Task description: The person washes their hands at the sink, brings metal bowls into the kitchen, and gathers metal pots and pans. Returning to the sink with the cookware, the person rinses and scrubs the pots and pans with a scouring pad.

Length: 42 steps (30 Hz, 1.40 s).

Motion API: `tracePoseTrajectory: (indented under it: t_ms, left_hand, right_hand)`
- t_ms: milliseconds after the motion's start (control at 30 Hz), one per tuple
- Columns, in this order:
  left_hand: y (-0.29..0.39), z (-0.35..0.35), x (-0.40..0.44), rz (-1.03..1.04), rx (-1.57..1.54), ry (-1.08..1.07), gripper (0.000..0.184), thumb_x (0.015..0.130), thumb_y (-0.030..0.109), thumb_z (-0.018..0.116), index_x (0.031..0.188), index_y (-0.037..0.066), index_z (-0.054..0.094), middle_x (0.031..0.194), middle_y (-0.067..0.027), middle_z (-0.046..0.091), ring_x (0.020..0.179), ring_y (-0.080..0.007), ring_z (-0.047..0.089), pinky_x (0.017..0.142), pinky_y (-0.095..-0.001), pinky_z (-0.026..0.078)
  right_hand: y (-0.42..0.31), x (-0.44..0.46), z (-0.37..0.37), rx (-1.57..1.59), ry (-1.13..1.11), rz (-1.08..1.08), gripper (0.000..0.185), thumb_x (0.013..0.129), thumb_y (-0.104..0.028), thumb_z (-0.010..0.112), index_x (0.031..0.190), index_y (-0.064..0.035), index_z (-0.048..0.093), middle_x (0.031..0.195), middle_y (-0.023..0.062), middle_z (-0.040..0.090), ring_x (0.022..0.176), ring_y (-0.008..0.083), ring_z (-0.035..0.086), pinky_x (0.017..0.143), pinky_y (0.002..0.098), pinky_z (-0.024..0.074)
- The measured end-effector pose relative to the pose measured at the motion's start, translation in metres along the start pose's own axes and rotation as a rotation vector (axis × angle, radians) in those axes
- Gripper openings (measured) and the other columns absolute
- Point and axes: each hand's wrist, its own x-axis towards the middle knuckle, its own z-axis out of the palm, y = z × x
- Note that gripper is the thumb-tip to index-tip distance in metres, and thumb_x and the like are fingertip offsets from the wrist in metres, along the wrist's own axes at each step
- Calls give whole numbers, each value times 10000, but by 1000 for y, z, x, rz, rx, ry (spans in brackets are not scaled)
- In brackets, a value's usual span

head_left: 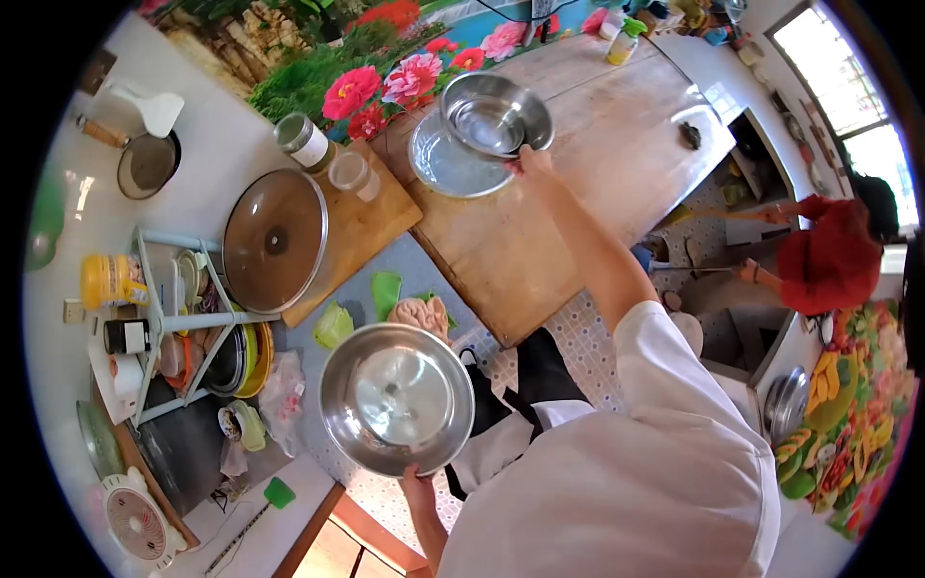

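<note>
My left hand (419, 486) is closed on the lower rim of a wide steel basin (397, 400), whose shiny inside faces the camera. Farther forward, my right hand (530, 164) grips the near rim of a smaller steel bowl (493, 114). That bowl overlaps a shallow, shiny round vessel (448, 166) at the edge of the wooden table (540, 231). Beyond the basin, a pale, meat-like lump (421, 314) and green pieces (386, 292) lie on a grey surface (405, 255). The basin partly hides that surface.
A glass lid (277, 239) and jars (355, 175) stand by a wooden board (385, 207). Left is a rack (183, 322) of dishes, with a fan (142, 518) below. A person in red (829, 252) at right holds a long handle.
</note>
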Motion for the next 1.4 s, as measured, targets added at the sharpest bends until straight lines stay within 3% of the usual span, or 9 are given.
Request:
tracePoseTrajectory:
  t_ms: [133,333,433,567,667,767,933,1133,1400]
  left_hand:
    - [-76,22,-17,-80,-173,137,422,742,17,424,1154,-69,404,1133,-185,489,1016,-294,514,854,-412,464]
    - [-99,84,-43,-53,-286,260,351,769,25,418,1100,-89,435,1120,-188,503,1010,-286,517,861,-385,460]
    - [-97,97,-48,-26,-304,295,301,749,18,425,1019,-104,478,1075,-189,532,1009,-270,517,900,-351,432]
    - [-94,103,-49,34,-300,281,255,756,23,435,961,-114,499,1029,-193,549,985,-261,530,897,-339,436]
    - [-98,98,-48,50,-272,267,303,761,37,431,1021,-115,467,1084,-189,518,1016,-269,512,876,-371,452]
    - [-105,84,-49,36,-271,289,360,748,30,430,1089,-88,435,1104,-182,507,1037,-280,500,886,-406,442]
    - [-107,84,-57,61,-207,398,312,750,52,436,1021,-91,490,1054,-183,533,986,-283,531,835,-405,472]
    - [-80,58,-56,96,-127,310,393,767,39,412,1152,-42,402,1066,-163,515,958,-280,551,770,-405,509]
    - [-38,-32,-12,30,-190,230,436,767,21,405,1200,4,356,1097,-164,493,937,-278,561,713,-394,540]
  right_hand:
    - [27,37,34,-238,-66,38,245,807,-97,438,920,119,461,691,172,587,473,233,588,355,302,483]
    - [60,67,21,-553,-143,237,324,794,-190,518,924,103,477,780,200,600,600,270,631,502,337,526]
    - [35,52,14,-1214,-105,-232,444,750,-373,592,846,59,562,790,179,631,759,287,627,645,379,518]
    - [1,44,-4,-1365,-147,-228,591,699,-499,603,958,27,534,881,189,616,854,309,598,741,390,485]
    - [21,58,-20,-1250,18,-108,691,673,-500,646,1090,15,450,943,169,599,855,306,599,723,423,488]
    - [67,83,-29,-418,-208,618,724,682,-385,702,1181,-4,341,939,145,577,865,332,575,680,475,513]
    - [103,70,-12,130,-270,153,256,762,-119,555,989,-13,503,824,122,585,631,254,598,482,330,542]
    - [103,74,-16,-84,-55,257,281,720,-39,565,989,-71,491,837,53,545,665,191,557,475,323,500]
    - [18,-17,-58,55,-214,93,268,717,-33,557,973,-88,497,774,16,508,640,149,525,445,295,436]
